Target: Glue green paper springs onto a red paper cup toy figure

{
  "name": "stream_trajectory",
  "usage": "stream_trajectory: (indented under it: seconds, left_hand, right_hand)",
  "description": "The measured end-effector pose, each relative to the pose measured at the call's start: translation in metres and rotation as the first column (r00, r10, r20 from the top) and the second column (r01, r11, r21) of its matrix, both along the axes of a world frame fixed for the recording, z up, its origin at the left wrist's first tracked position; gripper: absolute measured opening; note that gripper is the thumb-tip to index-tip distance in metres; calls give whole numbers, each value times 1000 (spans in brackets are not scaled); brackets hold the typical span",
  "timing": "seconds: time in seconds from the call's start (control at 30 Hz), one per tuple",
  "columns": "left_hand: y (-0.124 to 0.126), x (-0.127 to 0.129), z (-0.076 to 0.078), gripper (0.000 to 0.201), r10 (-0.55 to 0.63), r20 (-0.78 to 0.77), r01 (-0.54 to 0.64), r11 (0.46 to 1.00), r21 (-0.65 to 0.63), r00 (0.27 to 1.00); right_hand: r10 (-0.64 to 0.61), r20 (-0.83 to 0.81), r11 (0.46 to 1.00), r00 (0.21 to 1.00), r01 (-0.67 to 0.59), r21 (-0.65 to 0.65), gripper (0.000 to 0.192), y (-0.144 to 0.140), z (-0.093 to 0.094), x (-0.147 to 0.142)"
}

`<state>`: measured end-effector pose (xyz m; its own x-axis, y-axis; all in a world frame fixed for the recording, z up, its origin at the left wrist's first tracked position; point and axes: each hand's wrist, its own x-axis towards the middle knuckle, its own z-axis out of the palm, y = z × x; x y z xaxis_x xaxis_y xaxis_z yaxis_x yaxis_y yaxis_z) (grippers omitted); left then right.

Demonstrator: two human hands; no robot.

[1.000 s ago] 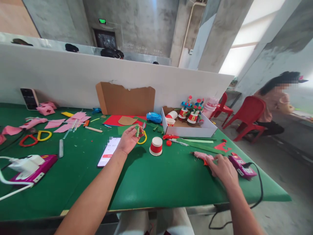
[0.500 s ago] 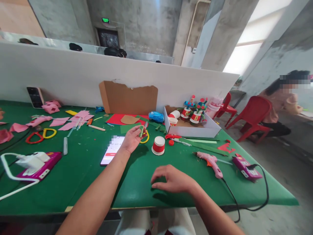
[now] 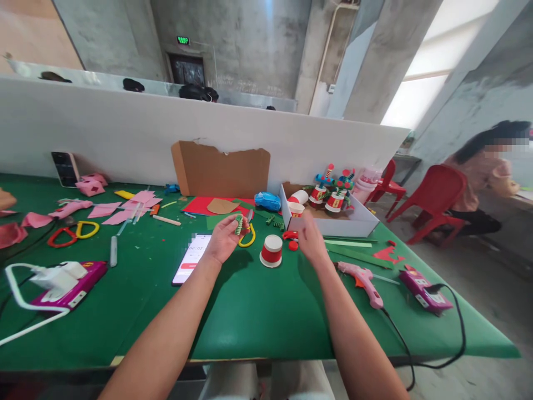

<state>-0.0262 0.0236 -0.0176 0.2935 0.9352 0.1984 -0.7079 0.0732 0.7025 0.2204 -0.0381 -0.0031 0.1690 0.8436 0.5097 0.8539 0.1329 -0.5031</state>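
Note:
My left hand (image 3: 222, 240) pinches a folded green paper spring (image 3: 239, 224) above the table, just beyond the phone (image 3: 192, 261). Close behind its fingers lie scissors with a yellow handle (image 3: 249, 238). An upside-down paper cup (image 3: 271, 253) with a red band stands between my hands. My right hand (image 3: 312, 241) is raised in front of the white box (image 3: 350, 226); motion blurs its fingers, so I cannot make out whether they hold anything. Near that hand are a small red disc (image 3: 293, 245) and a red-handled tool (image 3: 290, 235), partly covered.
A pink glue gun (image 3: 363, 280) with a trailing cord and a purple power strip (image 3: 425, 290) lie at the right. Green paper strips (image 3: 358, 255) lie behind the glue gun. Pink paper pieces (image 3: 139, 201) and another power strip (image 3: 85, 286) are at the left. A person sits far right.
My right hand has moved forward from the table's near side to the front of the white box. My left hand keeps hold of the green paper spring in nearly the same place.

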Motion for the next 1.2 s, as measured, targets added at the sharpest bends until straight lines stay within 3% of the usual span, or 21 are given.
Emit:
stream_trajectory:
  seconds: [0.03, 0.1, 0.13, 0.17, 0.27, 0.33, 0.43, 0.53, 0.6, 0.67, 0.77, 0.83, 0.93, 1.07, 1.13, 1.2]
  left_hand:
    - [0, 0, 0, 28, 2, -7, -2, 1000, -1, 1000]
    - [-1, 1, 0, 28, 5, -29, -5, 1000, 4, 1000]
    - [-1, 2, -1, 28, 7, -38, -7, 1000, 8, 999]
    - [-2, 2, -1, 28, 10, -46, -10, 1000, 11, 999]
    - [-2, 4, -2, 28, 22, -68, -22, 1000, 7, 997]
    - [-2, 6, -4, 28, 24, -81, -23, 1000, 7, 996]
    - [-1, 8, -8, 26, 21, -92, -21, 1000, 6, 996]
    - [-1, 9, -11, 26, 24, -100, -26, 1000, -9, 995]
    - [0, 9, -12, 26, 26, -103, -28, 999, -18, 994]
    - [0, 10, -13, 27, 27, -111, -29, 999, -16, 994]
    - [1, 11, -15, 27, 20, -146, -20, 1000, 1, 989]
    - [1, 13, -17, 28, 2, -180, 0, 1000, 13, 984]
    - [1, 15, -19, 30, -29, -207, 33, 999, 16, 978]
    - [1, 17, -19, 33, -53, -209, 55, 998, 4, 976]
    - [1, 17, -19, 33, -57, -215, 59, 998, 6, 975]
    - [1, 17, -20, 33, -54, -225, 59, 998, 12, 973]
  right_hand:
    - [-124, -37, 979, 992, 129, 157, 52, 3, 0, 2]
    - [-301, -158, 870, 940, 339, 359, 63, 7, -1, 6]
    - [-324, -211, 834, 922, 384, 396, 64, 7, -3, 6]
    - [-304, -248, 838, 920, 382, 390, 62, 7, -5, 4]
    - [-68, -264, 980, 962, 113, 161, 47, 2, -15, -13]
    - [60, -203, 998, 977, -65, -16, 49, -2, -21, -32]
    - [74, 38, 994, 997, -71, -86, 72, -6, -26, -61]
    - [29, 152, 993, 988, -11, -116, 63, -4, -27, -76]
    - [14, 129, 990, 992, 5, -144, 48, -1, -26, -75]
    - [85, 55, 981, 995, -74, -180, 42, 0, -26, -66]
    - [323, -72, 917, 944, -331, -223, 54, -1, -25, -47]
    - [422, -109, 866, 900, -436, -245, 63, -4, -24, -36]
    - [395, -80, 869, 915, -400, -292, 71, -7, -21, -29]
    - [291, -38, 899, 956, -287, -330, 50, -8, -15, -26]
    - [349, -115, 864, 930, -366, -345, 47, -9, -12, -23]
    - [426, -220, 805, 878, -479, -350, 56, -11, -8, -20]
